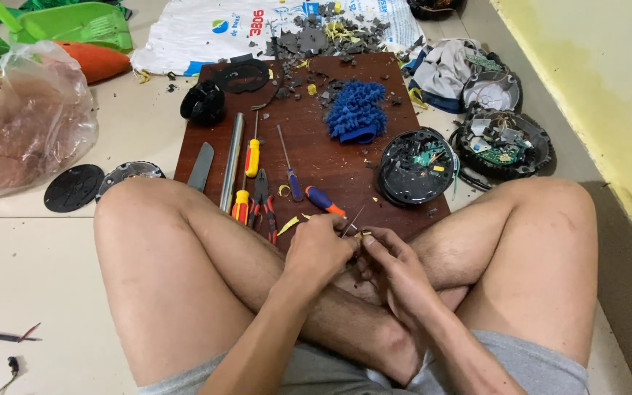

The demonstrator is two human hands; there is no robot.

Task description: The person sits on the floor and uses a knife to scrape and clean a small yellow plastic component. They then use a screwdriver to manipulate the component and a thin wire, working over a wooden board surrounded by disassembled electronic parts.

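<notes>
I sit cross-legged on the floor behind a dark brown wooden board (316, 157). My left hand (319, 249) and my right hand (389, 260) meet over my crossed shins at the board's near edge. Both pinch a small part with thin wires (354, 222) sticking up between the fingers; the part itself is mostly hidden. A blue and orange screwdriver (324, 200) lies just beyond my left hand. Red-handled pliers (263, 201) and two yellow-handled screwdrivers (252, 153) lie further left.
An opened round black device with a circuit board (417, 164) rests on the board's right edge, two more (502, 143) beyond it. A blue fluffy mop pad (356, 111), a metal rod (232, 157), a file (200, 167), black discs (74, 187) and a plastic bag (23, 117) surround them.
</notes>
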